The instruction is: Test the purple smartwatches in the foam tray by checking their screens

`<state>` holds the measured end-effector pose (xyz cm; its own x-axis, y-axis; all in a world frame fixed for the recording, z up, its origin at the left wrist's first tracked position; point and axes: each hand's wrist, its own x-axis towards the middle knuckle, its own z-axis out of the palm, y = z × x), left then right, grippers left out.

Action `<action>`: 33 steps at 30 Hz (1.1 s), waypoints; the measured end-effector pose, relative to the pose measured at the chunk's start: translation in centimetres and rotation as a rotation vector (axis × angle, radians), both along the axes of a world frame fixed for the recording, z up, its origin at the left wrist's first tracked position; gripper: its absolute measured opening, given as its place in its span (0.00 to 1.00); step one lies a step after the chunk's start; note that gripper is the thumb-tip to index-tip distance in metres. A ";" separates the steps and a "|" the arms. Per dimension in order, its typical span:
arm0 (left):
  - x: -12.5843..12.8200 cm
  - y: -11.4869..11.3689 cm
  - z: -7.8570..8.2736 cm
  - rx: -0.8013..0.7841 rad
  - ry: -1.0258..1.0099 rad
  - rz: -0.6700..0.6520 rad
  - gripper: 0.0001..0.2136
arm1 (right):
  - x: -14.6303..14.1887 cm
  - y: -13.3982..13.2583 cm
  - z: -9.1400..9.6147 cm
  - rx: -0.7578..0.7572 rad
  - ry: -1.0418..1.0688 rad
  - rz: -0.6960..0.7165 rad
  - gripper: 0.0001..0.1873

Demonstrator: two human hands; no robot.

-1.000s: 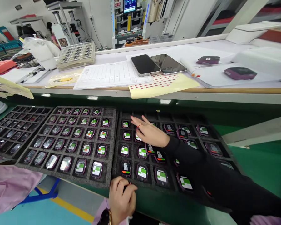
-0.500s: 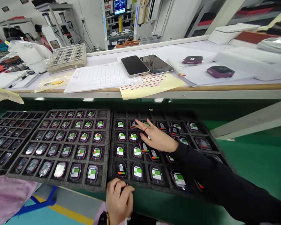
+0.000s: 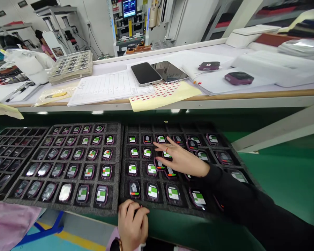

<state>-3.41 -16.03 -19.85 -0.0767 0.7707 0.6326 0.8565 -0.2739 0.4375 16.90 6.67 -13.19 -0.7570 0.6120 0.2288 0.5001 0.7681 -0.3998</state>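
Note:
My left hand point(image 3: 133, 221), with a pink sleeve and a wristwatch point(image 3: 116, 244), is closed at the front edge of the right-hand foam tray point(image 3: 121, 157). Its fingers are curled, and whatever may be inside them is hidden. No right hand of mine is visible. A co-worker's black-sleeved arm reaches in from the right, and that hand point(image 3: 187, 162) is spread palm down over the tray. Purple-framed smartwatch units fill its compartments, such as one with a green and white screen point(image 3: 153, 191) and one with a dark screen point(image 3: 134, 189). Some units near the co-worker's fingers sit doubled up.
Two more foam trays of such units lie to the left, the nearer one point(image 3: 116, 181) against mine. On the raised shelf behind are a phone point(image 3: 146, 73), a dark tablet point(image 3: 170, 71), printed sheets point(image 3: 104, 87) and two purple units point(image 3: 239, 77). A slanted white beam point(image 3: 279, 123) stands right.
The co-worker's hand has drawn slightly right and nearer, uncovering a lit unit in the back row. My left hand stays at the tray edge. The view has shifted a little.

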 end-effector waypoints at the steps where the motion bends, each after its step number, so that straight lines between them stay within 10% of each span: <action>1: 0.0 0.0 0.0 -0.002 0.000 0.001 0.12 | 0.3 -0.4 -0.1 -0.004 -0.005 0.000 0.33; 33: 0.1 0.7 1.2 -0.018 0.058 -0.013 0.12 | 7.2 -7.4 -1.4 0.251 0.475 -0.321 0.22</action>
